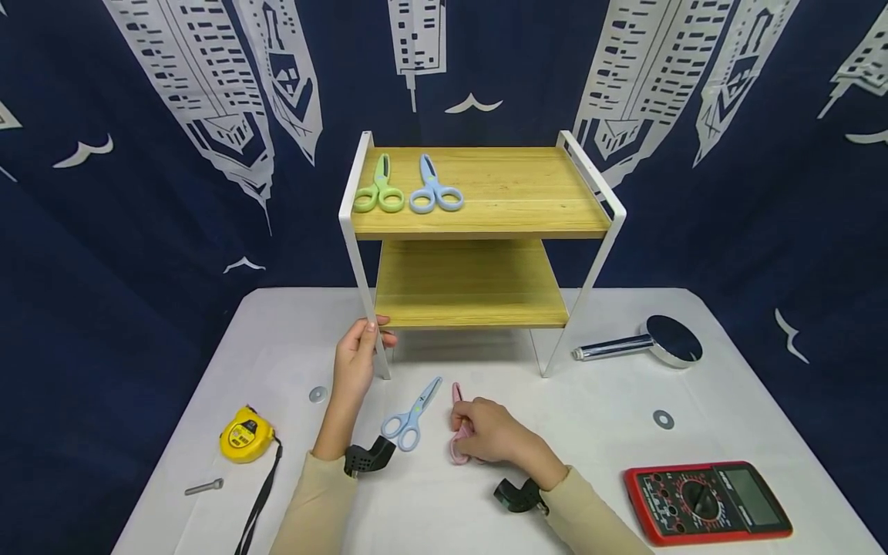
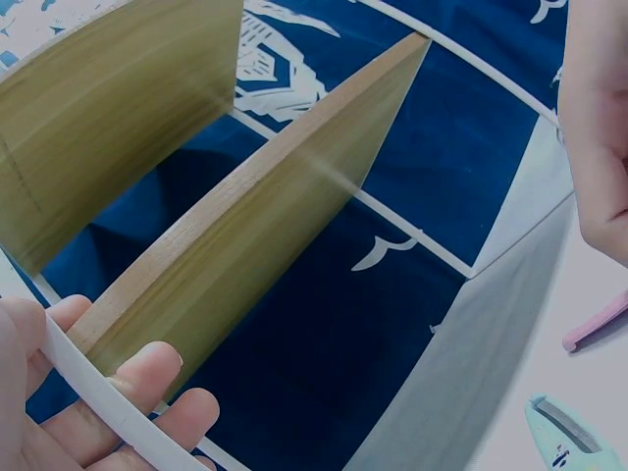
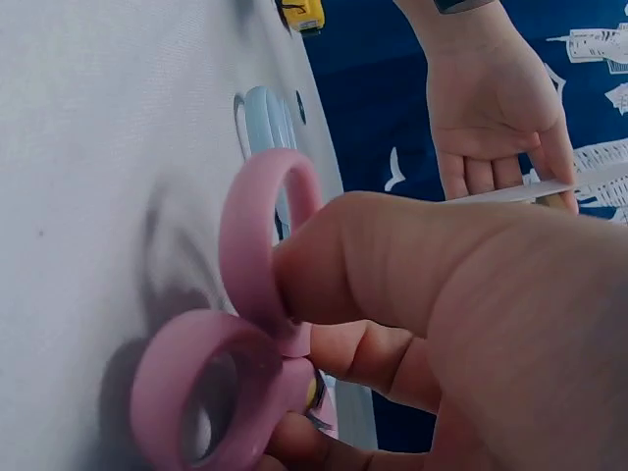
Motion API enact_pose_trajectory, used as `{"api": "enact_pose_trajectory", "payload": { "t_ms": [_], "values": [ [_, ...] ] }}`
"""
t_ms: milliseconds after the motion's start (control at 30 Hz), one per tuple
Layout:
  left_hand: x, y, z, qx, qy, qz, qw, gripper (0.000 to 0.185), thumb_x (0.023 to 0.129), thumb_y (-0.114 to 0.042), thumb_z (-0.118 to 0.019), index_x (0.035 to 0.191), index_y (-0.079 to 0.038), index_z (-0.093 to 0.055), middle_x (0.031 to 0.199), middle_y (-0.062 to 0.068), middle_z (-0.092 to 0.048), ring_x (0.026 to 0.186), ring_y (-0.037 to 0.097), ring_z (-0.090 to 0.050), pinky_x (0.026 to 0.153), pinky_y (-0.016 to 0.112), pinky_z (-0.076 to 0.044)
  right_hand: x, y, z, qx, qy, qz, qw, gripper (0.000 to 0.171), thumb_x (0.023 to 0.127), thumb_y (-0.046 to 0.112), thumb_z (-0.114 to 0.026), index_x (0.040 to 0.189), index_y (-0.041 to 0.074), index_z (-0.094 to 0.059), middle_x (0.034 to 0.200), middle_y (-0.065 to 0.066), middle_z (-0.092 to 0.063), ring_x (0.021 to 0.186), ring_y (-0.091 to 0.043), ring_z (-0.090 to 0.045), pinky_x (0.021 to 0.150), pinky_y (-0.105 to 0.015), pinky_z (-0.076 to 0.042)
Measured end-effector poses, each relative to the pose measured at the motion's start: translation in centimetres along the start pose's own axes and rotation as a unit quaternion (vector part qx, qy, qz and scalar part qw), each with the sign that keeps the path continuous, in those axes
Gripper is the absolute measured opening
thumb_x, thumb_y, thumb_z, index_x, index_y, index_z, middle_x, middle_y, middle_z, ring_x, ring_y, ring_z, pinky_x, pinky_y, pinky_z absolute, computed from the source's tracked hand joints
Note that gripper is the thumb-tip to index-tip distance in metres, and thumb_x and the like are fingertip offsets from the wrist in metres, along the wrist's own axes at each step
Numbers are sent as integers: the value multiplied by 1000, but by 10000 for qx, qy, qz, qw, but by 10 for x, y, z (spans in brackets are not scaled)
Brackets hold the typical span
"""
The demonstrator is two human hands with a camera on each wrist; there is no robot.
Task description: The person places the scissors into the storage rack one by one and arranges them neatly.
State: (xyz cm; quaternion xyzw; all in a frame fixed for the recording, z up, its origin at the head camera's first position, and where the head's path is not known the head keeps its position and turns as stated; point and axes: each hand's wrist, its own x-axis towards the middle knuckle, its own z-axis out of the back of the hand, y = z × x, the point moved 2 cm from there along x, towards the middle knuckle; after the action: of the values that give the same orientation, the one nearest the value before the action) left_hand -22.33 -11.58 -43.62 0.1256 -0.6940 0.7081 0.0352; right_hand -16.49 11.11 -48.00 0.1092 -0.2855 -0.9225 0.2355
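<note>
Broadly, a white cloth-covered table [image 1: 624, 416] fills the lower half of the head view, and on it stands a two-tier rack [image 1: 479, 231] with smooth pale wooden boards set in a thin white metal frame. Its top board carries green scissors [image 1: 379, 193] and light blue scissors [image 1: 433, 191], lying side by side with their loops toward the person.

The left hand [image 1: 355, 362] grips the rack's front left leg, fingers curled round the flat white strip (the left wrist view shows the strip crossing the fingertips [image 2: 147, 378]). The right hand [image 1: 489, 432] rests on the table in front of the rack and holds the pink scissors [image 1: 458, 432]: in the right wrist view the thumb and bent fingers [image 3: 373, 358] pinch the glossy plastic handles where the two round loops meet, the loops lying against the cloth. The closed blade end points away toward the rack and pokes out past the knuckles.

Just left of that hand lies a second pair of blue scissors [image 1: 412, 420], untouched, tilted with its tip up to the right.

Further out sit a red multimeter [image 1: 708, 501] with a dark dial, a chrome shower head [image 1: 655, 343] with a round face, a yellow tape measure [image 1: 245, 435] with a black strap, a bolt [image 1: 204, 486], and two flat metal washers [image 1: 663, 418].
</note>
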Motion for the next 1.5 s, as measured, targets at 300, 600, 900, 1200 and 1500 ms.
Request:
{"api": "enact_pose_trajectory", "payload": {
  "t_ms": [300, 600, 900, 1200, 1500],
  "values": [
    [-1, 0, 2, -34, -5, 27, 10000, 32, 110, -16, -42, 117, 6, -64, 84, 11, -76, 80, 2, -69, 84, 23, -50, -2, -9, 4, 806, 134, -169, 9965, 17, 73, 8, -75, 83, 13, -62, 65, 9, -44, 61, -5, -44, 57, -21, -35],
    [0, 0, 1, -26, 35, 42, 10000, 32, 110, -17, -42, 117, 5, -64, 88, 22, -74, 81, 2, -69, 85, 25, -48, -3, -16, 9, 1734, 613, -397, 9821, 15, 83, -4, -70, 95, 3, -63, 66, 4, -48, 51, -6, -50, 46, -18, -40],
    [1, 1, 0, -39, 17, -27, 10000, 32, 110, -16, -42, 116, 6, -64, 85, 19, -75, 80, 2, -69, 83, 24, -49, -3, -16, 10, 1873, 796, -467, 9780, 12, 86, -1, -73, 97, 0, -68, 61, 5, -51, 47, -5, -49, 45, -17, -39],
    [-1, 1, 1, 33, 23, -23, 10000, 33, 110, -17, -42, 117, 5, -65, 89, 26, -73, 80, 2, -69, 85, 25, -49, -1, -18, 6, 1931, 814, -488, 9766, 13, 85, 1, -76, 96, 3, -70, 59, 5, -52, 46, -4, -50, 46, -18, -41],
    [-2, -2, -1, 40, -9, -71, 10000, 33, 110, -17, -42, 117, 5, -65, 89, 25, -74, 79, 2, -69, 83, 24, -50, -8, 24, 72, 2252, 805, 484, 9698, 23, 85, -6, -68, 108, -6, -68, 71, 0, -59, 52, -6, -51, 51, -18, -43]
  ]
}}
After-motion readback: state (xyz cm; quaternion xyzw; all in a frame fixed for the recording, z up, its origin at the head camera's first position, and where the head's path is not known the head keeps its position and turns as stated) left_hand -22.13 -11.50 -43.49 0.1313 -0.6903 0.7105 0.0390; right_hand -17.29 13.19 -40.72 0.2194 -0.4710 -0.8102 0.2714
